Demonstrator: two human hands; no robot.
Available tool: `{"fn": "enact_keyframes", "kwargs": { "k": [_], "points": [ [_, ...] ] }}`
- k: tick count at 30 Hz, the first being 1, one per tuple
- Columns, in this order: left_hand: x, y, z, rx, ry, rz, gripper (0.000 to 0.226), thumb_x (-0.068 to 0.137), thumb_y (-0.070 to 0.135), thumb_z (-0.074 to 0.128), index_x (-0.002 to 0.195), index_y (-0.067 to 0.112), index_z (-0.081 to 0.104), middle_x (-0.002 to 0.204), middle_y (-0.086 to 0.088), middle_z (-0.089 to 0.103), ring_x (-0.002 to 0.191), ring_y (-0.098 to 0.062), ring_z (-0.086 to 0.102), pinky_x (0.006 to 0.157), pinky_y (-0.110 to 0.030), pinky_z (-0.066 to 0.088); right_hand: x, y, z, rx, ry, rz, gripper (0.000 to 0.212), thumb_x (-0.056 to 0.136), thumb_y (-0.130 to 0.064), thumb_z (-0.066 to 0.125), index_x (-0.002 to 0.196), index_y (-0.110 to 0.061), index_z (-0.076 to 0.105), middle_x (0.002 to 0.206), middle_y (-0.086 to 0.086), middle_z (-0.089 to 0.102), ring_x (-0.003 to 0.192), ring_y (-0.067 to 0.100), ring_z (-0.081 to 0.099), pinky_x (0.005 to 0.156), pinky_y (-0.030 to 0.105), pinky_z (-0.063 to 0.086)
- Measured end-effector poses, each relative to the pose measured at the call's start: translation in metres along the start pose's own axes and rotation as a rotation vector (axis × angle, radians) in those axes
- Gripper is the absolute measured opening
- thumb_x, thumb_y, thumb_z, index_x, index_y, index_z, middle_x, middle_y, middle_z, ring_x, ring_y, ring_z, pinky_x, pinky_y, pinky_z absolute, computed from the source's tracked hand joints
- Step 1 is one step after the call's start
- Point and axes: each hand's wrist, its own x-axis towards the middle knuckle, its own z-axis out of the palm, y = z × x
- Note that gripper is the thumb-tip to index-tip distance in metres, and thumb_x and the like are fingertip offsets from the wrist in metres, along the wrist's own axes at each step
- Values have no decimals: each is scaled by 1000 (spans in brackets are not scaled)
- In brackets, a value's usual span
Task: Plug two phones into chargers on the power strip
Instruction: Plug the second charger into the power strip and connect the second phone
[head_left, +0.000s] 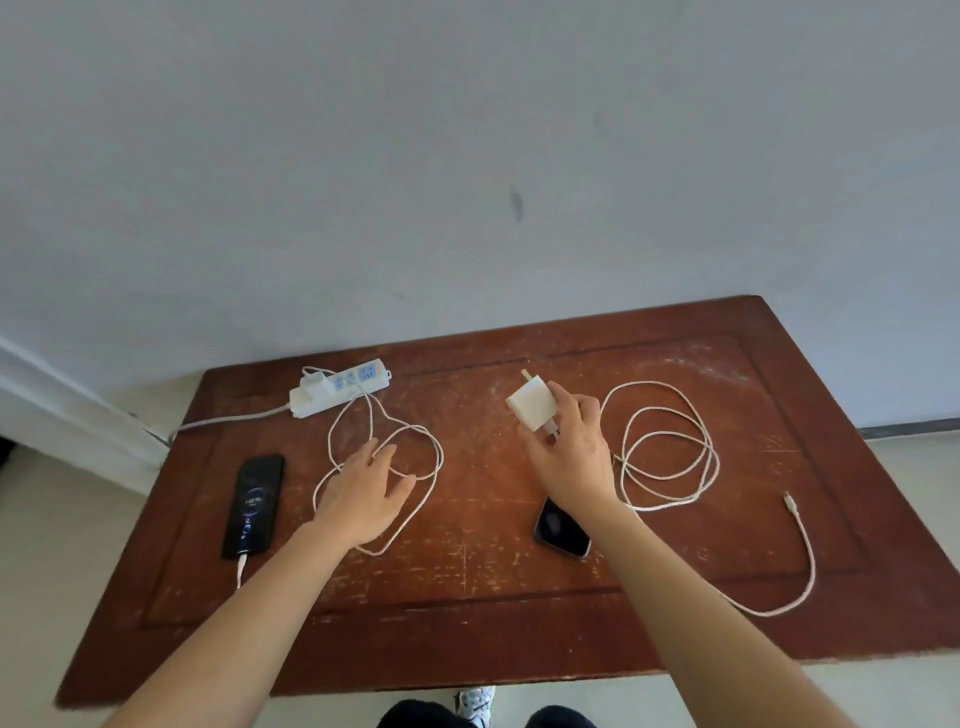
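A white power strip (358, 388) lies at the table's back left with one white charger (316, 385) plugged into it. That charger's cable (431, 457) loops down to a black phone (253, 505) at the left, whose screen is lit. My left hand (363, 493) hovers open over the cable loops. My right hand (569, 452) holds a second white charger block (531, 403) above the table's middle. A second black phone (562, 529), screen dark, lies partly under my right wrist. A loose coiled white cable (670, 447) lies to the right, with its free plug (789, 501) on the wood.
The worn red-brown wooden table (467, 597) stands against a pale wall. The strip's lead (228, 418) runs off the table's left edge. My shoes (475, 704) show below the front edge.
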Motion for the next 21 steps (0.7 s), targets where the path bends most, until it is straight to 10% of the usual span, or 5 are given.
{"fn": "enact_keyframes", "kwargs": {
  "k": [12,21],
  "points": [
    [119,-90,-7,78,-66,188,71,100,54,41,158,19,19,170,-7,3,154,-29,12,117,-47,31,81,-68,113,-236,-91,-26,60,95,-29,63,149,-19,39,139,8,47,101,30,67,65,44,62],
    [177,-122,13,189,-111,264,74,98,56,41,158,29,6,167,-13,-18,136,-35,46,86,-43,57,113,-83,168,-389,-252,-67,65,94,-31,66,151,-16,39,141,4,49,87,28,70,63,38,54]
  ]
}}
